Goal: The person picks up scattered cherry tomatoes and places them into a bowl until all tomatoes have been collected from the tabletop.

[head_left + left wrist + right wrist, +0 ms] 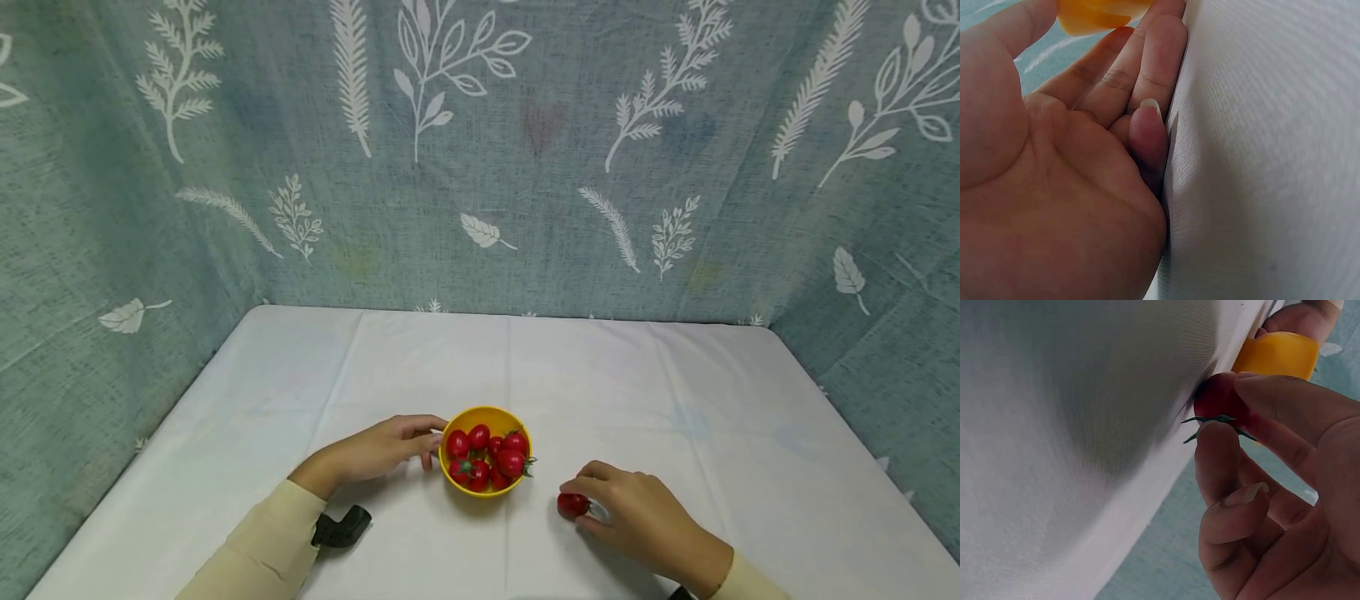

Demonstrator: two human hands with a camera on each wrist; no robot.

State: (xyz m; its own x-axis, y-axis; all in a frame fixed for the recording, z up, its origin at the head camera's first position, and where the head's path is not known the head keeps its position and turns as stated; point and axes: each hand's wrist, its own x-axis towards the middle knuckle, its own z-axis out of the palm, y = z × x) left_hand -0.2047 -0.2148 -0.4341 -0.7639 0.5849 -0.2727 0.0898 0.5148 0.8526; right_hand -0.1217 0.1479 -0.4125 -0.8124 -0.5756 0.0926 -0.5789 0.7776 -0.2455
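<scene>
A yellow bowl stands on the white-covered table, filled with several red cherry tomatoes, some with green leafy tops. My left hand is at the bowl's left side, fingers loosely extended and thumb and fingertips right at the wall. The left wrist view shows the bowl's wall between thumb and fingers, with the little finger low against the cloth. Right of the bowl, my right hand pinches one cherry tomato between thumb and fingers, close over the cloth. Its green top faces my palm.
A white cloth covers the table. Blue-green curtains with white leaf prints stand behind it and along both sides. A black strap piece sticks out from my left sleeve, close over the table.
</scene>
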